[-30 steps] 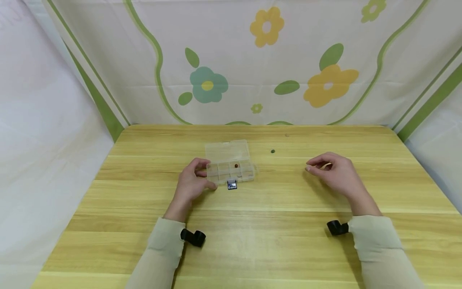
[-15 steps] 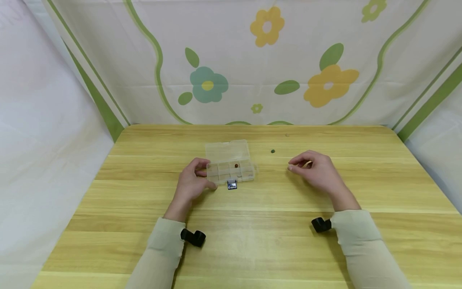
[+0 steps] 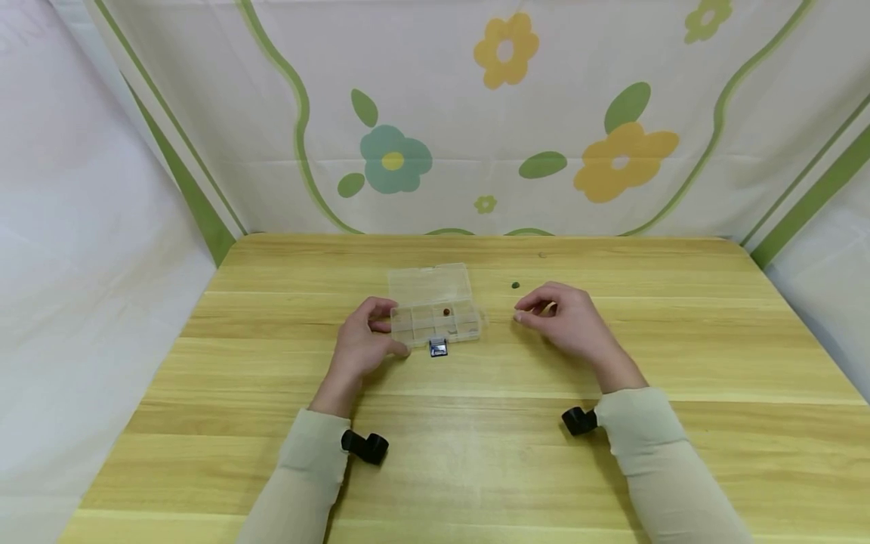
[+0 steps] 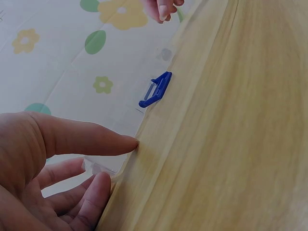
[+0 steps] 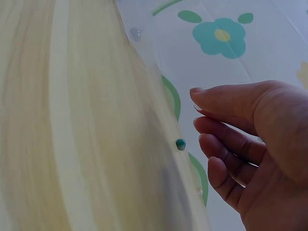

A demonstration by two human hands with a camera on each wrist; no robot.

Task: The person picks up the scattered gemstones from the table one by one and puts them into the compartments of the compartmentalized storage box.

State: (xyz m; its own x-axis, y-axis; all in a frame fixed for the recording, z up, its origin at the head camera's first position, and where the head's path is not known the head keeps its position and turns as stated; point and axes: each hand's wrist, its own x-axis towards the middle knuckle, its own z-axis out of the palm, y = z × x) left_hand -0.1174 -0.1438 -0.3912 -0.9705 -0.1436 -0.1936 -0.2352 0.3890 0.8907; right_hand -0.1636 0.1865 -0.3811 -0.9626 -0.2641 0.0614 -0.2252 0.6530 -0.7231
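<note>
My left hand (image 3: 363,341) holds the left end of a clear plastic compartment box (image 3: 423,323), thumb at the front and fingers behind. The box's lid (image 3: 430,285) lies folded back. Inside are a reddish-brown bead (image 3: 446,312) and clear pieces. A blue latch (image 4: 156,90) hangs open at the front. My right hand (image 3: 564,317) is over the table, right of the box, with thumb and index fingertips pinched together. A tiny pale bit shows at those tips; I cannot tell its kind. A dark green bead (image 5: 180,144) lies on the table behind that hand.
A tiny clear piece (image 3: 541,255) lies near the back edge of the wooden table (image 3: 448,453). Behind the table hangs a white cloth (image 3: 448,91) printed with flowers. Black wrist cameras stick out from both sleeves.
My right hand has moved left across the table toward the box, its fingertips still pinched. The left hand and the box have stayed in place.
</note>
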